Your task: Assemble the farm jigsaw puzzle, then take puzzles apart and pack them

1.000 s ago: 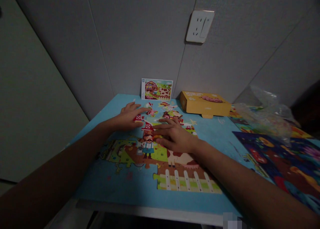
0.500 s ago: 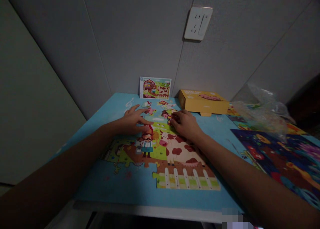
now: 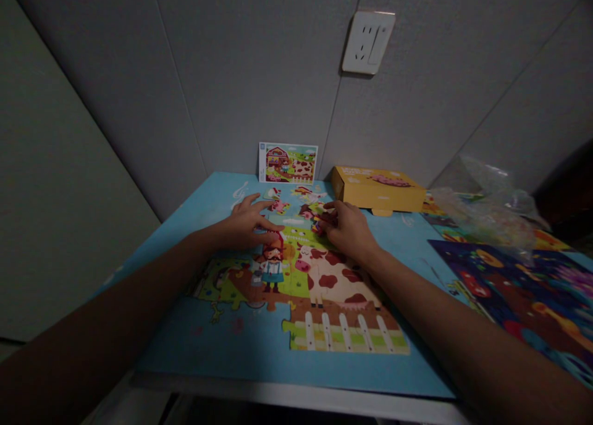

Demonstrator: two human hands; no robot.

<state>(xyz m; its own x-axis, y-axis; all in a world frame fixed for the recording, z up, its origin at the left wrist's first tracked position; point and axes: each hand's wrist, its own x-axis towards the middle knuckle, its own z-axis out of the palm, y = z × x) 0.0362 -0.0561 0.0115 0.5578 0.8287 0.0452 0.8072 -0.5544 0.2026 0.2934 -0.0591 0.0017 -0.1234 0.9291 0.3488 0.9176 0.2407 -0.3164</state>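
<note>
A partly joined farm jigsaw (image 3: 319, 289) with a cow, a farmer and a white fence lies on the blue table (image 3: 208, 345). My left hand (image 3: 245, 224) rests flat on the puzzle's upper left part, fingers stretched out, pressing pieces down. My right hand (image 3: 348, 228) sits at the puzzle's far edge with its fingers curled and pinched on a small reddish puzzle piece (image 3: 319, 226). Loose pieces (image 3: 290, 202) lie just beyond both hands.
A reference picture card (image 3: 288, 164) leans on the wall at the back. A yellow box (image 3: 377, 190) lies to its right. A crumpled clear plastic bag (image 3: 486, 209) and a dark finished puzzle (image 3: 523, 289) fill the right side. A wall socket (image 3: 368, 42) is above.
My right hand has moved from the farmer figure away to the puzzle's far edge and closed on a small piece. My left hand has slid slightly right and stayed flat.
</note>
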